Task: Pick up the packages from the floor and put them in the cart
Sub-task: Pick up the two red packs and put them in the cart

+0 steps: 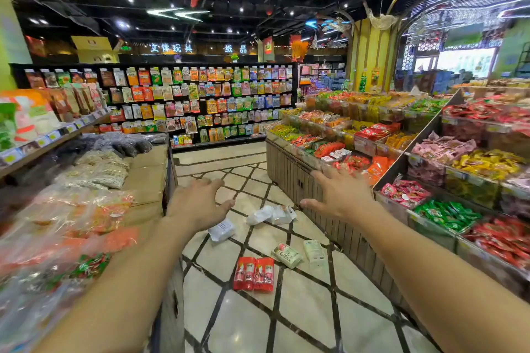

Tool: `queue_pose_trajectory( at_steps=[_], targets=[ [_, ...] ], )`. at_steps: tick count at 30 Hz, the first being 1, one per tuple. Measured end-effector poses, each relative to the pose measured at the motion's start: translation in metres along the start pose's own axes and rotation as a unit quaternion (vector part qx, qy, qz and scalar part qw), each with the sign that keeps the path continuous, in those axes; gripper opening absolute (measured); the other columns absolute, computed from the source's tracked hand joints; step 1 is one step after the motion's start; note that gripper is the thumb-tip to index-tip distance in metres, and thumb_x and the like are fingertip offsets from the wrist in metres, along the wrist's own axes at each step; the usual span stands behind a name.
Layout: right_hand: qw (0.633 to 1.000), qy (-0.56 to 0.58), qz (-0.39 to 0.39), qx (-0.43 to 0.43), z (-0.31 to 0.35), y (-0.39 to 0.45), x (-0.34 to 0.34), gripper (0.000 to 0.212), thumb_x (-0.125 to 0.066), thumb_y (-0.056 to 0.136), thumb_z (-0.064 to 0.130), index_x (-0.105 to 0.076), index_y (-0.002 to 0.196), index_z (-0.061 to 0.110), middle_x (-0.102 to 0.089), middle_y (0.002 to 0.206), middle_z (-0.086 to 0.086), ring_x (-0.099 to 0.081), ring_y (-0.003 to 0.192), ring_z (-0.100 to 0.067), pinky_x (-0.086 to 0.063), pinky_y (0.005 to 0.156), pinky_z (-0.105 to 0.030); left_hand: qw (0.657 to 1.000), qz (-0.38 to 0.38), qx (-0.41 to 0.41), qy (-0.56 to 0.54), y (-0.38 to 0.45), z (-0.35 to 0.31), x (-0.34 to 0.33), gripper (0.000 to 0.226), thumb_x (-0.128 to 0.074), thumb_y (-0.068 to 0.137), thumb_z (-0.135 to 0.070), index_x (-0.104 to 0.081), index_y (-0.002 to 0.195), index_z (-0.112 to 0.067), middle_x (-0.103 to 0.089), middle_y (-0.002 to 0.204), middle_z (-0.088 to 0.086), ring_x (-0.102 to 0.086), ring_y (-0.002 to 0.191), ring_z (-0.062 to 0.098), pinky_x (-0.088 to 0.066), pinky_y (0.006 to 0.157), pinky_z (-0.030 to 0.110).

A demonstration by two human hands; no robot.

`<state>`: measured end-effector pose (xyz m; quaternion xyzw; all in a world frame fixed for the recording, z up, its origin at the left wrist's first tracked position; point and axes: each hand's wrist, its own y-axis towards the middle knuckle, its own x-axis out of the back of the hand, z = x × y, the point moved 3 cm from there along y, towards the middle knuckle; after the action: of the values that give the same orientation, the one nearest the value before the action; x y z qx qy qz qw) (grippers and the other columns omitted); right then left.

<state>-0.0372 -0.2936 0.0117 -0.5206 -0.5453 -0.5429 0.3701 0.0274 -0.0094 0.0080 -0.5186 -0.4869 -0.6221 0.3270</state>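
Fingers of the left hand [198, 203] and right hand [341, 195] are spread straight, holding nothing, stretched out above the pale tiled floor [301, 309]. Below them lie a red twin-pack package [253, 274], white plastic packets [271, 214] and a green-white pouch [286, 255], all untouched.

Lit white characters on the dark fascia [200, 50] above the back wall shelves read 文体玩具 [171, 48] towards the left and 纸品 [235, 49] further right, while print on the packages, shelf price tags and hanging banners is too small or blurred to read.
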Motion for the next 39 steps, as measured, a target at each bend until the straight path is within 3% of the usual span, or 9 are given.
queue_pose_trajectory(
  at_steps=[7,12,19,23,28,35,39],
  targets=[
    [0.999,0.031,0.009,0.016,0.01,0.054,-0.053,0.079,-0.041,0.098,0.077,-0.026,0.162,0.033,-0.039,0.163,-0.006,-0.04,0.148,-0.033,-0.035,0.118,-0.055,0.999,0.046,0.024,-0.011,0.044,0.021,-0.048,0.067,-0.047,0.1,-0.063,-0.041,0.157,-0.028,-0.049,0.156,0.005,-0.043,0.144,0.027,-0.041,0.113,0.047],
    [0.999,0.037,0.018,0.024,0.011,0.127,-0.096,0.085,-0.04,0.096,0.08,-0.021,0.165,0.033,-0.041,0.161,-0.005,-0.043,0.146,-0.032,-0.04,0.113,-0.051,0.998,0.057,0.027,0.017,0.105,0.023,-0.08,0.067,-0.045,0.1,-0.063,-0.039,0.158,-0.029,-0.048,0.157,0.003,-0.045,0.143,0.026,-0.042,0.11,0.047],
    [0.993,0.101,0.059,0.022,0.004,0.246,-0.161,0.081,-0.046,0.097,0.074,-0.025,0.163,0.033,-0.038,0.164,-0.004,-0.043,0.146,-0.031,-0.043,0.11,-0.051,0.992,0.108,0.062,-0.015,0.208,0.027,-0.148,0.066,-0.047,0.098,-0.065,-0.044,0.153,-0.029,-0.056,0.151,0.002,-0.055,0.134,0.024,-0.047,0.101,0.041],
    [0.994,0.082,0.056,0.046,0.004,0.304,-0.194,0.08,-0.042,0.098,0.075,-0.025,0.164,0.034,-0.039,0.163,-0.004,-0.046,0.143,-0.031,-0.046,0.105,-0.046,0.987,0.147,0.062,-0.006,0.26,0.032,-0.191,0.068,-0.046,0.1,-0.063,-0.042,0.156,-0.026,-0.055,0.151,0.003,-0.052,0.136,0.025,-0.045,0.104,0.041],
    [0.993,0.078,0.077,0.055,0.007,0.372,-0.232,0.079,-0.043,0.099,0.073,-0.022,0.165,0.033,-0.033,0.168,-0.006,-0.038,0.15,-0.031,-0.041,0.111,-0.047,0.984,0.165,0.062,-0.013,0.328,0.041,-0.238,0.066,-0.046,0.101,-0.06,-0.041,0.157,-0.025,-0.051,0.155,0.003,-0.05,0.138,0.025,-0.044,0.104,0.041],
    [0.99,0.053,0.121,0.053,0.012,0.488,-0.306,0.082,-0.042,0.099,0.074,-0.017,0.166,0.034,-0.022,0.174,-0.008,-0.035,0.153,-0.033,-0.043,0.111,-0.049,0.981,0.188,0.04,-0.022,0.453,0.057,-0.323,0.062,-0.047,0.1,-0.06,-0.047,0.152,-0.026,-0.059,0.143,0.004,-0.056,0.129,0.027,-0.044,0.102,0.042],
    [0.984,0.052,0.17,0.03,0.016,0.552,-0.351,0.077,-0.043,0.1,0.071,-0.022,0.164,0.033,-0.032,0.168,-0.007,-0.041,0.147,-0.033,-0.043,0.111,-0.048,0.975,0.217,0.027,-0.038,0.53,0.071,-0.381,0.063,-0.047,0.099,-0.063,-0.048,0.15,-0.026,-0.06,0.143,0.005,-0.057,0.129,0.028,-0.044,0.103,0.041]
  ],
)
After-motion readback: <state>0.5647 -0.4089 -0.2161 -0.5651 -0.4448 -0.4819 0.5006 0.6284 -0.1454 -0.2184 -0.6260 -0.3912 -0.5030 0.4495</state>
